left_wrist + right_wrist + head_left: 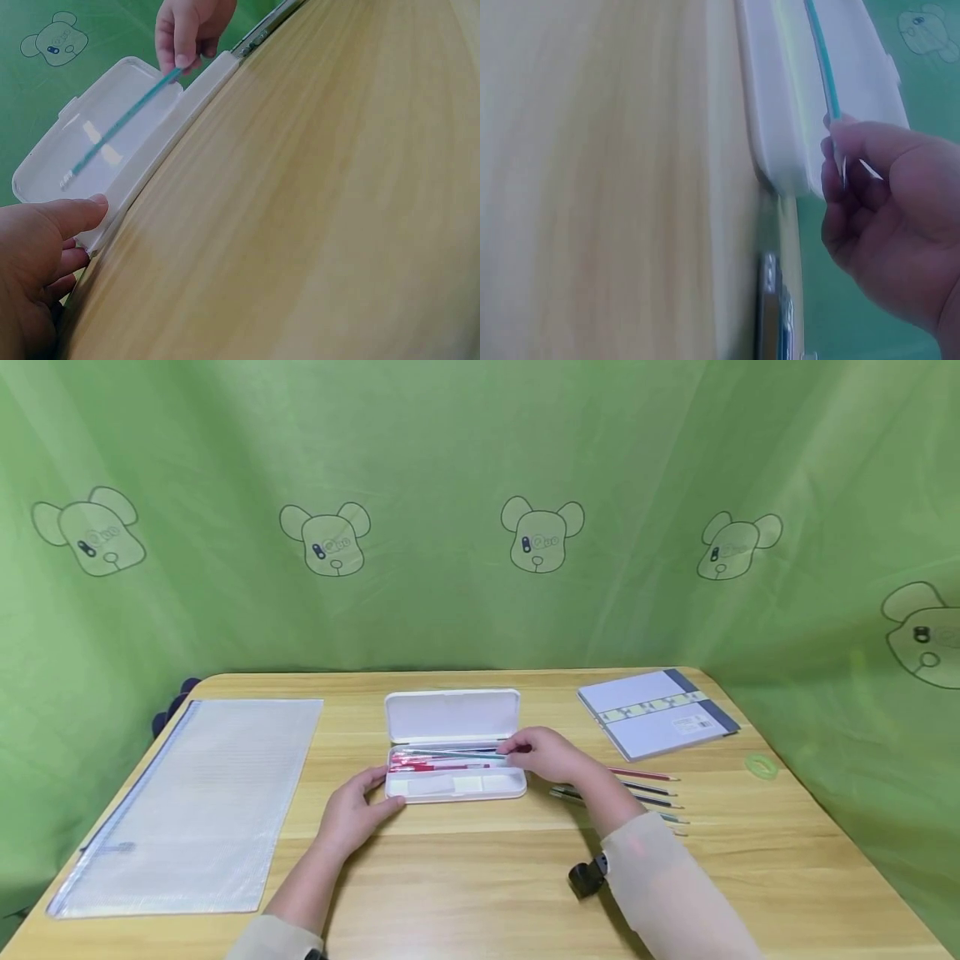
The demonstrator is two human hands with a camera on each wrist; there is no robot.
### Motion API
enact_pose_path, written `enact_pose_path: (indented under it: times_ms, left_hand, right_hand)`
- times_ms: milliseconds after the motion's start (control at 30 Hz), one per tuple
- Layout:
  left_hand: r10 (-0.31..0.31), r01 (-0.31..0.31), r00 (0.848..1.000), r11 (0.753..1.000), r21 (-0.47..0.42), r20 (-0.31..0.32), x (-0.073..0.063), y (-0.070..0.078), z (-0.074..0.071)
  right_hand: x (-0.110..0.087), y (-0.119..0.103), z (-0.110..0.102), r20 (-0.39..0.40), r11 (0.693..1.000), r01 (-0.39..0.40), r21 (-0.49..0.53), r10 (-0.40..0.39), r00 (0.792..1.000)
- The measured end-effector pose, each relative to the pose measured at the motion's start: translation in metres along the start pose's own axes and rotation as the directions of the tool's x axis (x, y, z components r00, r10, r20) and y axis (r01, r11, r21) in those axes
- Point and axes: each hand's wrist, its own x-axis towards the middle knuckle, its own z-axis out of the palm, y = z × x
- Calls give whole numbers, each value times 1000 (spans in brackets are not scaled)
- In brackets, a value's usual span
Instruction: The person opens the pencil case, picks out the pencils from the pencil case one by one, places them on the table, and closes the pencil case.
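A white pencil case [453, 717] lies on the table with its lid raised. Pens and pencils, among them a red pen [442, 767], sit in its rear part; a pale block [431, 785] lies in the front part. My left hand [352, 814] grips the left end of the case, thumb at its front corner. Above the case's right end, my right hand [551, 756] pinches a teal pencil [127, 116] near one end. That pencil slants over the case in the left wrist view, its far end toward my left hand [30, 255].
Several loose pencils [648, 789] lie right of the case, partly behind my right forearm. Notebooks with a patterned band [648, 710] lie at the back right, near a green ring [761, 766]. A translucent zip pouch [202, 810] covers the table's left side. A green curtain [450, 618] hangs behind.
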Motion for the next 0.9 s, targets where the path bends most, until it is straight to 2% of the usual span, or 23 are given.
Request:
enact_pose_path:
  times_ms: [300, 900]
  left_hand:
    - [-1, 1, 1000, 1000, 4, 4, 0, 0, 0]
    - [3, -3, 1000, 1000, -1, 15, 0, -2, 0]
  right_hand:
    - [-28, 20, -17, -18, 995, -11, 95, 13, 1000]
    - [-100, 64, -51, -78, 994, -107, 2, 107, 991]
